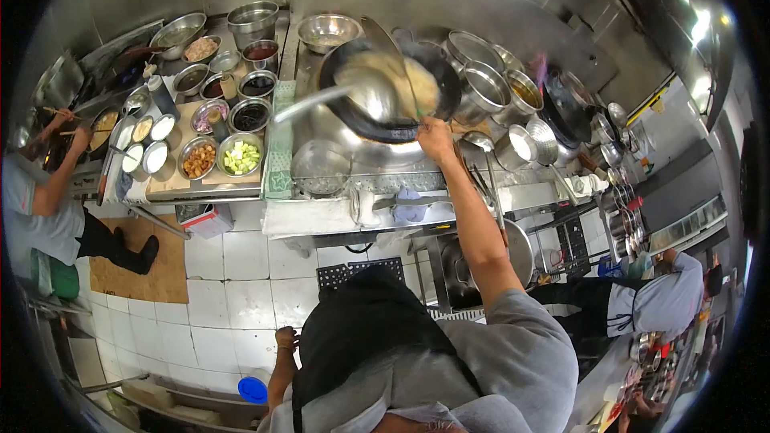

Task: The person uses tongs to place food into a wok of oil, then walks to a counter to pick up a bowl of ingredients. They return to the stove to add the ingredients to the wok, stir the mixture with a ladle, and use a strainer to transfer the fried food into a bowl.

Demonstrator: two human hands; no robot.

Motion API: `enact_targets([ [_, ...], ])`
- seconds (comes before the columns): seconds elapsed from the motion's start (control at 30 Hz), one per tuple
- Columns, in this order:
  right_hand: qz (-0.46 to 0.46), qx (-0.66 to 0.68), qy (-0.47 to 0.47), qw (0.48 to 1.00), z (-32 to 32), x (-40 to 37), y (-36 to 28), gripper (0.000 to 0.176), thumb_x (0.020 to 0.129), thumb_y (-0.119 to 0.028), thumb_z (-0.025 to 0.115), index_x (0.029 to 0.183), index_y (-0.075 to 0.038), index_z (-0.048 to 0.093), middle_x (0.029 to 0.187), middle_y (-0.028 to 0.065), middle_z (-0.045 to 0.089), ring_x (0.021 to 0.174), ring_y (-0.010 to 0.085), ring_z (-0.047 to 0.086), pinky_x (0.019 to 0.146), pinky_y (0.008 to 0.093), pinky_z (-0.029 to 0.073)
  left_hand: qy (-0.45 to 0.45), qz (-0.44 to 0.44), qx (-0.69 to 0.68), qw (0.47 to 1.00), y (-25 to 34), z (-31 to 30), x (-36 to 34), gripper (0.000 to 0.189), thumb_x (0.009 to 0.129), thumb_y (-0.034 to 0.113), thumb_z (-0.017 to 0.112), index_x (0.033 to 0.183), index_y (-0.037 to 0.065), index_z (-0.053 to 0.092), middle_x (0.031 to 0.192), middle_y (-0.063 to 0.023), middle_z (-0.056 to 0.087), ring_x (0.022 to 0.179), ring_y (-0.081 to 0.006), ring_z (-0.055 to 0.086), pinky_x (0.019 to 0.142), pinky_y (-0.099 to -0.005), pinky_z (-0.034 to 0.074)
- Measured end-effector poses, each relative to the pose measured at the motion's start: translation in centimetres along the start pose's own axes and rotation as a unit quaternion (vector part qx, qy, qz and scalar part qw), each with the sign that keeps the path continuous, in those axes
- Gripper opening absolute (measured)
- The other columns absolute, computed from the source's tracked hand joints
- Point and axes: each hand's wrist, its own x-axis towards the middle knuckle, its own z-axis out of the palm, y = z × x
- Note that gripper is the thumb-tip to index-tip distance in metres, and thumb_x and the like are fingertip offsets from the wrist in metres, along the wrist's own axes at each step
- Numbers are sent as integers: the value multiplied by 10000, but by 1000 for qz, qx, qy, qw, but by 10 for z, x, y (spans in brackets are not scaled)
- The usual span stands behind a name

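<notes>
Head view: your right hand (pixel 435 141) is clenched at the near rim of the wok (pixel 337 112), which sits on the stove (pixel 385 168) with pale food (pixel 425 84) inside; can't tell if the fingers grip the rim or the thin handle (pixel 410 84) crossing it. A motion-blurred ladle (pixel 374 99) shows over the wok's left side, cut-vegetable bowl (pixel 241 155) on the counter to the left, metal pots (pixel 484 87) just right. Your left hand (pixel 286 338) hangs low by your apron (pixel 365 337), fingers released and loosely bent.
</notes>
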Motion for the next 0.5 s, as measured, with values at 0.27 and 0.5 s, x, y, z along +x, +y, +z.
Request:
enact_targets([
  [0.27, -5, -32, 33, 999, -30, 13, 22, 281, 825, -89, 566, 1079, -70, 685, 946, 272, 645, 942, 443, 633, 816, 474, 500, 25, 12, -25, 999, 18, -13, -21, 272, 792, 390, 627, 709, 141, 693, 732, -90, 679, 734, -306, 671, 671, -444, 522],
  [0.5, 24, -6, 59, 998, -33, 8, 48, 254, 841, -96, 563, 1054, -28, 686, 964, 290, 650, 965, 437, 637, 832, 483, 489, 24, 53, -70, 996, -7, -25, -34, 333, 829, 435, 576, 719, 142, 692, 699, -107, 669, 673, -328, 668, 583, -462, 503],
])
